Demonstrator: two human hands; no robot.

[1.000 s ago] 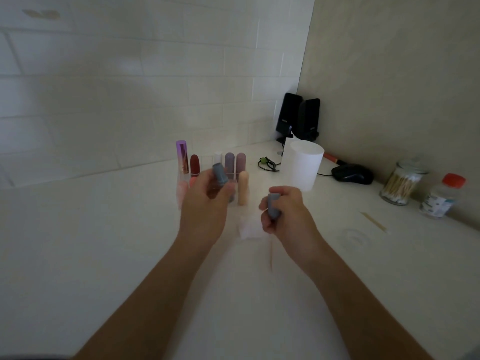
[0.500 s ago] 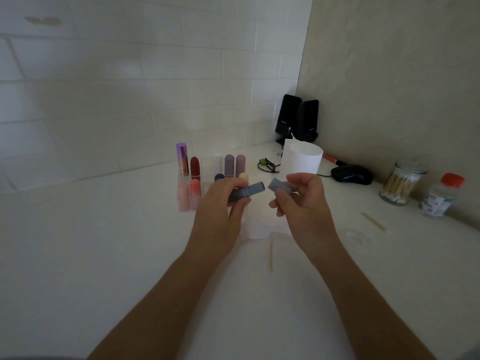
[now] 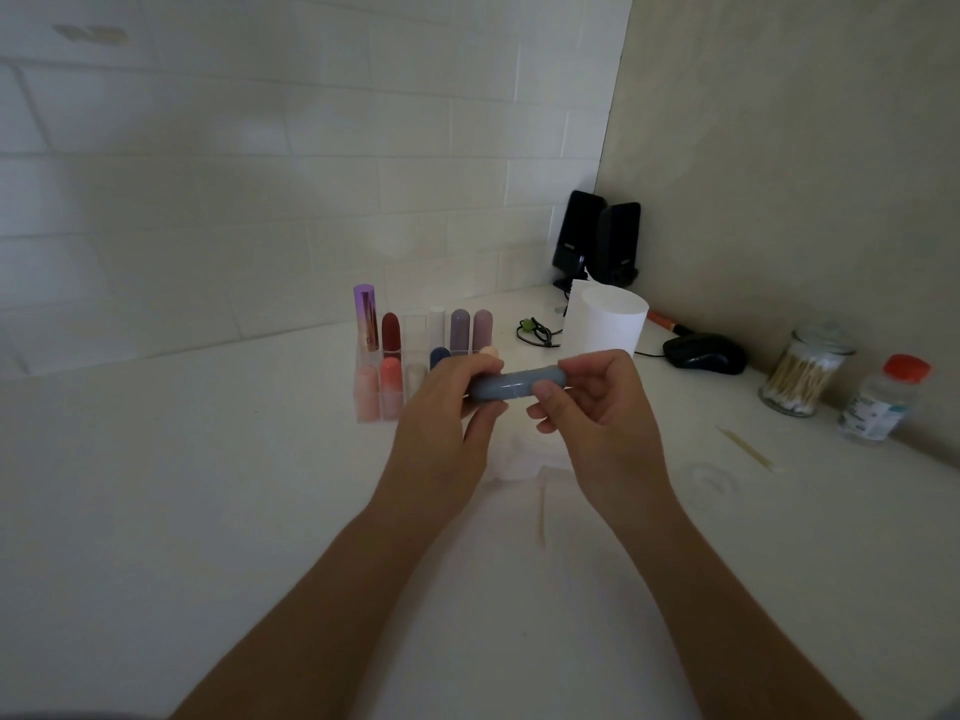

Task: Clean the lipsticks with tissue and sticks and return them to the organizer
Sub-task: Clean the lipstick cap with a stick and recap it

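Observation:
A grey-blue lipstick (image 3: 514, 386) lies level between my two hands, its cap joined to its body. My left hand (image 3: 447, 407) grips the left end, and my right hand (image 3: 592, 402) pinches the capped right end. Behind them stands the clear organizer (image 3: 415, 356) with several lipsticks upright in its slots, among them a purple one (image 3: 365, 317) and a dark red one (image 3: 390, 332). A crumpled white tissue (image 3: 519, 454) lies on the counter under my hands. A thin wooden stick (image 3: 542, 517) rests just in front of it.
A white tissue roll (image 3: 605, 327) stands behind my right hand. At the right wall are a jar of cotton swabs (image 3: 802, 371), a small red-capped bottle (image 3: 883, 400), a second stick (image 3: 748, 448) and a black mouse (image 3: 704, 353). Two black speakers (image 3: 597, 241) fill the corner.
One second ago my hands held the body and the cap apart. They came together, and the cap now sits on the lipstick, held level.

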